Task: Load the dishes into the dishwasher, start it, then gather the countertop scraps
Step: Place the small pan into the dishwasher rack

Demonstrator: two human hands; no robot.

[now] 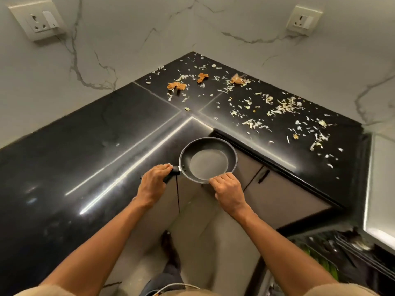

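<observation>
Head view: one pan point(208, 160), two hands.

A home kitchen: a black stone corner surface point(85, 146) strewn with vegetable scraps point(280, 107) (onion peel, seemingly), marble-look walls point(128, 28), cabinets point(277, 189) below.

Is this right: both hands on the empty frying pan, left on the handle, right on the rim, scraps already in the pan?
Not quite. The head view shows the scraps scattered on the black countertop, not in the frying pan. The rest holds: left hand on the handle, right hand on the rim, pan empty.
</observation>
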